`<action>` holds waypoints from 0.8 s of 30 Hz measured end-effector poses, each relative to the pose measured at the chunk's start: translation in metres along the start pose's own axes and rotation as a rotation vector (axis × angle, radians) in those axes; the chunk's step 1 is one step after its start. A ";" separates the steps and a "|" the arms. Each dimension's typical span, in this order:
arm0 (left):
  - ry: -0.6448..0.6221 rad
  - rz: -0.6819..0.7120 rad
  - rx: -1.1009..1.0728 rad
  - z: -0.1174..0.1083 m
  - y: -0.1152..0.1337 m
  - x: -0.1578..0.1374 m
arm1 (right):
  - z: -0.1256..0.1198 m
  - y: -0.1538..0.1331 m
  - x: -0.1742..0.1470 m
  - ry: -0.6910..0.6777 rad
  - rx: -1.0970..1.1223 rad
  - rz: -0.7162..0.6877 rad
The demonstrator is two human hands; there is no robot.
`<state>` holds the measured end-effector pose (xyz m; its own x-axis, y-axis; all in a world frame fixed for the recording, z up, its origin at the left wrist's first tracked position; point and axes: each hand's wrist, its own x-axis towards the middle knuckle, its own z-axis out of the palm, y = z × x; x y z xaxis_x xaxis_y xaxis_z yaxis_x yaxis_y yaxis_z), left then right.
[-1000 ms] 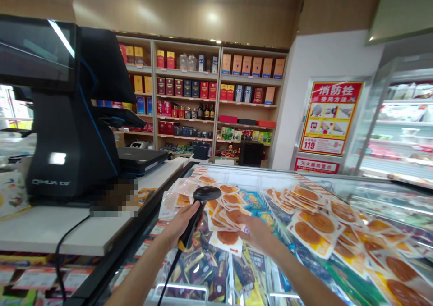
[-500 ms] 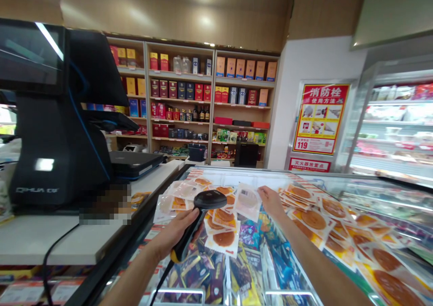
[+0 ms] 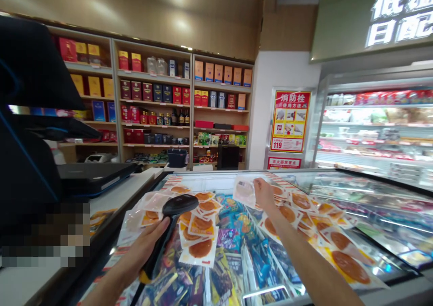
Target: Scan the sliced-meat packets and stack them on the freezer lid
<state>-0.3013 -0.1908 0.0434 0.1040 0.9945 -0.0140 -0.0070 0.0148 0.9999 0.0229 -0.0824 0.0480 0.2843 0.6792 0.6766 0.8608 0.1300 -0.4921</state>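
Observation:
In my left hand (image 3: 154, 236) is a black handheld barcode scanner (image 3: 179, 205), its head over the freezer's glass top and its cord running down. My right hand (image 3: 264, 194) pinches one edge of a flat clear-and-white food packet (image 3: 244, 191), its pale printed back towards me. Beneath and beside the scanner lie several packets with round brown contents (image 3: 202, 248). Left of it rest more packets turned pale side up (image 3: 154, 203). A larger spread of the brown-disc packets (image 3: 320, 225) covers the glass around and beyond my right hand.
On the left, a black checkout terminal (image 3: 25, 130) stands on a white counter (image 3: 111, 207) along the freezer. Colourful ice-cream wrappers (image 3: 189, 274) show under the glass. Behind stand shelves of boxed bottles (image 3: 155, 92); a refrigerated display (image 3: 379, 125) is at right.
My view has turned to the right. My right hand has carried the packet away from the scanner towards the right-hand spread. My left hand keeps hold of the scanner.

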 end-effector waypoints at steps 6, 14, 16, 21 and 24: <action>0.109 -0.073 -0.049 -0.007 0.001 -0.001 | -0.051 0.040 0.031 0.279 -0.292 0.031; 0.111 0.069 -0.054 0.015 -0.001 -0.005 | -0.045 0.107 0.012 -0.230 -0.514 0.063; 0.110 0.062 -0.103 0.023 -0.003 -0.001 | -0.038 0.109 0.008 -0.160 -0.462 -0.016; 0.108 0.085 -0.149 0.065 -0.012 0.022 | -0.004 0.030 -0.025 -0.244 0.163 -0.081; 0.055 0.150 -0.073 0.098 -0.020 0.037 | 0.016 -0.034 -0.062 -0.732 0.698 -0.034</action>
<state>-0.2002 -0.1648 0.0234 0.0417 0.9903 0.1328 -0.0912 -0.1286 0.9875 -0.0310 -0.1171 0.0137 -0.2659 0.9131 0.3092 0.3578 0.3913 -0.8478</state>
